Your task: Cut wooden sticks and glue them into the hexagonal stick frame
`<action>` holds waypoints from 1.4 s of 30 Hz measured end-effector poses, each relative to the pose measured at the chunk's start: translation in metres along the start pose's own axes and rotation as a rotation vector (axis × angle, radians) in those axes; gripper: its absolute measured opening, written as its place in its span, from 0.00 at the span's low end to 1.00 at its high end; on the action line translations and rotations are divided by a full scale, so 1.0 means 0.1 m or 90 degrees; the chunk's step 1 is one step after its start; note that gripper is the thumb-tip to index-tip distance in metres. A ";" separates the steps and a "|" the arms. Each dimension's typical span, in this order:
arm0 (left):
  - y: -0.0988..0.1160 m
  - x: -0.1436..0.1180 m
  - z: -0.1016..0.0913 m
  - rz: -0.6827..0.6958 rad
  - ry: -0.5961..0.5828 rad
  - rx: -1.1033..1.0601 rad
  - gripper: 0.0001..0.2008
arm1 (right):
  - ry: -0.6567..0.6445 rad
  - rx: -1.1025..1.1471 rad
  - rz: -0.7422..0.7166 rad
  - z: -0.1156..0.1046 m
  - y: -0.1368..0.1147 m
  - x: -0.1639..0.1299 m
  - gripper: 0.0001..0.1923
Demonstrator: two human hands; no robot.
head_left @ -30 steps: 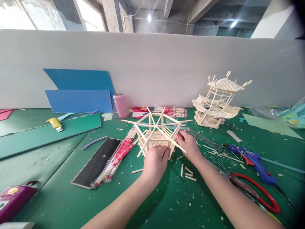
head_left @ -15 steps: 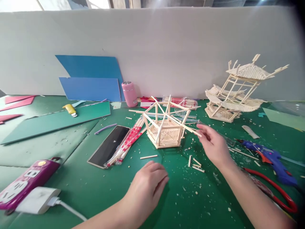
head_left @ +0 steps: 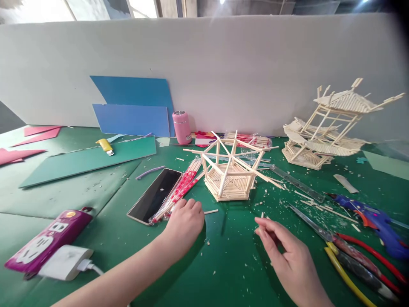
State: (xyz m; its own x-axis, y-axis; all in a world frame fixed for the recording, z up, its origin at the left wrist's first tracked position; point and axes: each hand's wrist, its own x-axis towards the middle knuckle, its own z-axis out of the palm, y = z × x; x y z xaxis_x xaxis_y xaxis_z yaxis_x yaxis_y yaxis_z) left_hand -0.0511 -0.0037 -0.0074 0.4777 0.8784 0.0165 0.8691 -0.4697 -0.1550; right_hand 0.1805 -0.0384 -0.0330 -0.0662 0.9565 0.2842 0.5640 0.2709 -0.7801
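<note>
My left hand (head_left: 185, 222) is curled palm down beside the plastic-wrapped wooden sticks (head_left: 182, 186). It covers one end of a short stick (head_left: 211, 211) on the table; its fingertips are hidden. Low on the right, my right hand (head_left: 286, 253) is closed in a pinch, with the tip of a short wooden stick (head_left: 262, 215) showing at the fingertips. Beyond both hands stands a six-sided stick frame (head_left: 230, 175) with a woven-looking base and spokes meeting at the top. Neither hand touches it.
Scissors (head_left: 322, 230) and a blue glue gun (head_left: 367, 215) lie at right, near a clear ruler (head_left: 297, 183). A stick pagoda (head_left: 329, 128) stands behind. A phone (head_left: 155, 196), pink bottle (head_left: 182, 128), yellow cutter (head_left: 105, 146) and purple power strip (head_left: 49, 241) occupy the left.
My right hand has left the frame's long stick and come down to the short sticks nearer me. The left hand has moved left and forward to the lone short stick. The view has shifted left.
</note>
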 end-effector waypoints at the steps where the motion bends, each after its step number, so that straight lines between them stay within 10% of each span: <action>1: 0.01 0.02 0.01 0.004 -0.001 0.000 0.14 | -0.013 0.003 -0.004 0.01 0.00 0.00 0.11; 12: 0.24 0.12 -0.14 -0.058 0.058 -0.339 0.08 | -0.167 0.337 0.198 0.20 -0.26 0.15 0.13; 22: 0.24 0.36 -0.25 -0.203 0.173 -0.931 0.06 | 0.036 0.609 0.257 0.46 -0.45 0.61 0.11; 31: 0.20 0.43 -0.03 -0.291 0.324 -0.890 0.16 | 0.133 0.676 0.284 0.56 -0.44 0.81 0.10; 42: 0.19 0.62 -0.15 -0.232 0.255 -0.995 0.09 | 0.172 0.702 0.283 0.61 -0.48 0.84 0.10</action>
State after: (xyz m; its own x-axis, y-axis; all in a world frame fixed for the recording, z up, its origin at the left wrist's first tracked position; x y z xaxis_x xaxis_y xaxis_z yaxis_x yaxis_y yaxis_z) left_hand -0.0035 0.0404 0.0060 0.0180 0.9946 0.1025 0.0983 -0.1038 0.9897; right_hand 0.0977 0.0360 -0.0057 0.2019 0.9716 -0.1232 -0.5159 -0.0014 -0.8567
